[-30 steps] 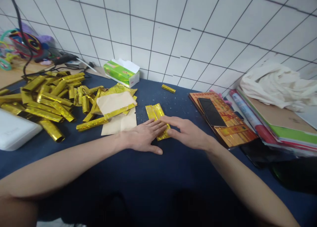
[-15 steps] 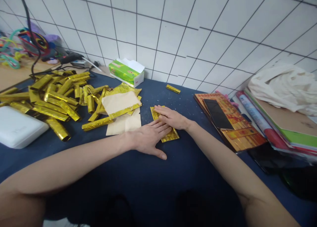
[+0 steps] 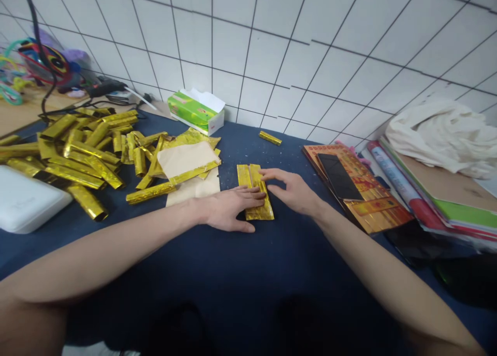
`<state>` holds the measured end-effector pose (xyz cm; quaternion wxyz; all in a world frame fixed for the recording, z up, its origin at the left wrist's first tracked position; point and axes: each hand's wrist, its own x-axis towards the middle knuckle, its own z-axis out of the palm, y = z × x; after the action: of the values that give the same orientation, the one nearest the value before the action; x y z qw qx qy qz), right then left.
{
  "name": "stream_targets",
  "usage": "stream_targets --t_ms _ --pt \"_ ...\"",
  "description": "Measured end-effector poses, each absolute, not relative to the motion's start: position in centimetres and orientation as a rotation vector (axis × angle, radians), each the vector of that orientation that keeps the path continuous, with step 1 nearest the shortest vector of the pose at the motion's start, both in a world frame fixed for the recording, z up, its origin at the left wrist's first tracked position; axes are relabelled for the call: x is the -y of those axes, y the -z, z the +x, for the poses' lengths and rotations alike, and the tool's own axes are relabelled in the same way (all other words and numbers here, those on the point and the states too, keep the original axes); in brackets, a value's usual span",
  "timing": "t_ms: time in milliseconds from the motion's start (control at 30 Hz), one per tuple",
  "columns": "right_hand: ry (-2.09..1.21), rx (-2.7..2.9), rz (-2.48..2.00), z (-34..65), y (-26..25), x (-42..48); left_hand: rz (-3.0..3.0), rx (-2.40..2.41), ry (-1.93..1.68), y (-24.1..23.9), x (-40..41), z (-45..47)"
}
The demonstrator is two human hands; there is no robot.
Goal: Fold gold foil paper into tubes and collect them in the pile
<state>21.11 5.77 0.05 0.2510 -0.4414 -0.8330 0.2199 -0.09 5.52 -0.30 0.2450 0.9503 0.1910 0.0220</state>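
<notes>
A folded sheet of gold foil paper [image 3: 261, 211] lies flat on the dark blue tabletop, a seam running down its length. My left hand [image 3: 231, 206] rests palm down with its fingers stretched over the sheet's left and middle part. At the sheet's upper right edge is my right hand [image 3: 291, 189], its fingers apart and slightly bent, the fingertips at or close to the paper. Left of the sheet, flat beige and gold papers [image 3: 190, 158] lie loosely stacked, with a gold paper roll [image 3: 151, 193] beside them.
Many folded gold rolls [image 3: 89, 154] are heaped at the left behind a white case [image 3: 31, 198]. A green tissue box [image 3: 196, 111] and one small gold roll [image 3: 270, 137] lie near the tiled wall. A black phone [image 3: 339, 176] sits on orange printed packets [image 3: 378, 201] at the right.
My right hand has lifted off my left hand and moved right to the sheet's edge. The sheet has turned slightly more upright, with its seam now showing.
</notes>
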Motion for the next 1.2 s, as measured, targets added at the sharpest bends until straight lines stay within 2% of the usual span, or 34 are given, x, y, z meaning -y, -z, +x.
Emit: stream_targets --t_ms 200,433,800,1200 --pt "-0.38 2.426 -1.032 23.1 1.8 -2.3 2.464 -0.665 -0.078 0.2 -5.2 -0.3" --pt "-0.205 2.426 -0.89 22.6 2.8 -2.6 2.434 -0.695 -0.116 0.4 -4.9 -0.3" --pt "-0.384 2.306 -0.98 22.4 3.0 -2.9 2.38 -0.77 -0.251 0.5 -4.7 0.0" --pt "-0.51 2.248 -1.103 22.1 2.8 -3.0 2.407 -0.746 -0.173 0.1 -4.7 -0.5"
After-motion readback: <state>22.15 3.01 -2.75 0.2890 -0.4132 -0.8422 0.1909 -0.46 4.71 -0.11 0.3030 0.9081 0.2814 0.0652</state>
